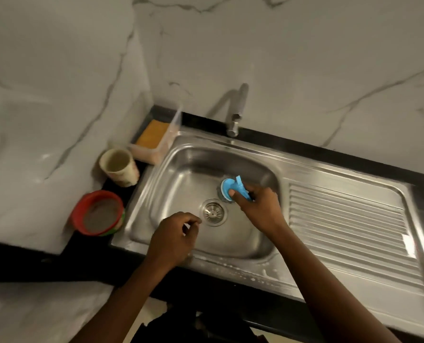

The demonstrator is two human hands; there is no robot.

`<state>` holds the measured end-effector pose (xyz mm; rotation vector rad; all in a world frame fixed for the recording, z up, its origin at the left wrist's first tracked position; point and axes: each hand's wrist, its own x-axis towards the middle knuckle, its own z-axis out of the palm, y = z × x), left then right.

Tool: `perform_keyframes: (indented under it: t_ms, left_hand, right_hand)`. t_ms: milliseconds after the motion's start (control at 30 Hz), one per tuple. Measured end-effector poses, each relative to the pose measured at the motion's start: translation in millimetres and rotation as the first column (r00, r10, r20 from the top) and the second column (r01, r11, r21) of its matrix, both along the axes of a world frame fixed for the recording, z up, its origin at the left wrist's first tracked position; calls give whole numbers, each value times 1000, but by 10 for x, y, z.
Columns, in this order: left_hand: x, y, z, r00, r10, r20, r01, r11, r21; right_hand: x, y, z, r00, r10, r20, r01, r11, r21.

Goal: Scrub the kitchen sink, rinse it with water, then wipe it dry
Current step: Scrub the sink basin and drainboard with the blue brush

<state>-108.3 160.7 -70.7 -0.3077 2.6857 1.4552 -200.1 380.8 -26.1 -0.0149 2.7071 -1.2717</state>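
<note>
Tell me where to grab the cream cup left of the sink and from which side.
Best bet: wrap the left hand round the cream cup below its rim, coming from the sink side. It stands mouth-up, shows no handle, and the marble wall crowds its other side.

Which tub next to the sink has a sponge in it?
The clear plastic box in the back corner: a yellow sponge lies inside. The cream cup and the red-rimmed bowl in front of it show no sponge.
</note>
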Motion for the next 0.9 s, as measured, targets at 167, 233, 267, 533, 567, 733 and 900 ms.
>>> perform_keyframes:
  t_ms: [167, 233, 267, 533, 567, 733, 900]
  left_hand:
    - [304, -348, -75, 999, 45, 17, -45, 998, -37]
    - [404, -450, -88, 999, 51, 0, -51, 996, -75]
    - [433, -487, -90, 998, 62, 5, -62, 994, -90]
    - [627, -805, -118, 979, 201, 41, -194, 971, -138]
    - [644, -834, -123, 977, 210, 38, -202, 969, -144]
    - [713, -964, -210, 976, 210, 55, -200, 969, -147]
    - [731, -1002, -252, 979, 195, 64, -185, 974, -134]
  right_hand:
    - [70, -1006, 199, 945, 326, -27, -327, 943, -57]
    - [102, -1424, 194, 891, 450, -59, -453, 890, -46]
    - [115, -1615, 192, 857, 508, -85, -512, 859, -22]
    - [167, -2786, -20, 572, 817, -71, -721, 542, 432]
    - [156, -2872, -66, 550, 834, -52, -725, 507, 466]
    - [73, -3116, -257, 534, 842, 75, -747, 428, 509]
    - [51, -3101, -286, 560, 828, 41, -735, 472, 487]
